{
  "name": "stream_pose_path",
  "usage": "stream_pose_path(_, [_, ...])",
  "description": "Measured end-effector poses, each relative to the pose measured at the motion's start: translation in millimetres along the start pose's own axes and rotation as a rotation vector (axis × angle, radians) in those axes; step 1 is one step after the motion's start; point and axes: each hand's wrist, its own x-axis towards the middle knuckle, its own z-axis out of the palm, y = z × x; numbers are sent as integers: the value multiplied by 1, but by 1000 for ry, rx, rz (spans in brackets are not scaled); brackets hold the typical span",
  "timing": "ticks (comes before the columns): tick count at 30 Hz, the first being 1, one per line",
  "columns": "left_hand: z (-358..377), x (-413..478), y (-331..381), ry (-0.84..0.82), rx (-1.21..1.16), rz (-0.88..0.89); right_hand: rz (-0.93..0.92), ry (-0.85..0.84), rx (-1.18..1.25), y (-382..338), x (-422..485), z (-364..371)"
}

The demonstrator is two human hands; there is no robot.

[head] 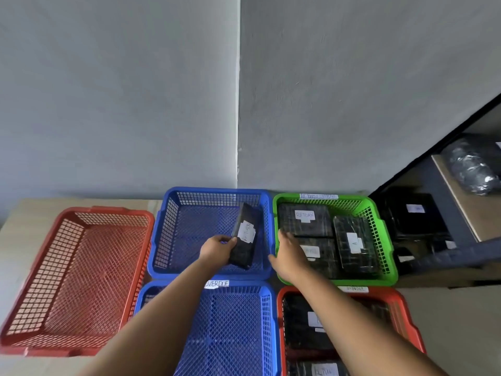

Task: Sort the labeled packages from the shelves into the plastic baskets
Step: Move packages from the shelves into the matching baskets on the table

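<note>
Closest to me there's a blue basket (238,335) tagged OVERDUE and a red basket (385,293) on its right with a few black wrapped packages already in it, plus a bigger red basket (81,280) off to the left with nothing in it that I can see. Past those, the left hand (217,249) has its fingers and thumb curled round the near end of a black package (244,240). It's tipped up on its edge inside the far blue basket (211,191), and the white label looks like RETURN, though it's blurry. The right hand (287,256) is stretched out flat over the near-left corner of the green basket (352,282), holding nothing. I can't tell if the fingertips actually touch the packages under them. Just beyond those fingertips sits a RETURN package (305,219), and there's another package (352,245) to its right. Further right is the shelf (461,248), with more black packages (414,213) waiting. My guess is this is the drop-off step, with one parcel mid-placement. If that label really says RETURN, the next move is double-checking it against the basket tags, maybe shifting over to green, then laying it flat and letting go.
</note>
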Motion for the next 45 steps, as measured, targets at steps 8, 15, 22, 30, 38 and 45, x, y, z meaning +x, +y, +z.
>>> stream_pose_path(8, [25,18,-2,15,96,56,27,-34,-28,2,12,-1])
stream_pose_path(15, [31,24,-9,89,77,69,43,-38,-82,-5,16,-2])
stream_pose_path(22, [26,16,0,99,146,83,56,-31,-95,-9,12,-1])
stream_pose_path(30, [13,-28,13,154,255,133,-14,-47,-72,-5,4,-11])
stream_pose_path(38, [32,-111,4,262,305,210,-137,98,9,19,-30,-27])
stream_pose_path(45, [63,-173,6,272,338,304,-216,143,-63,53,-62,-54])
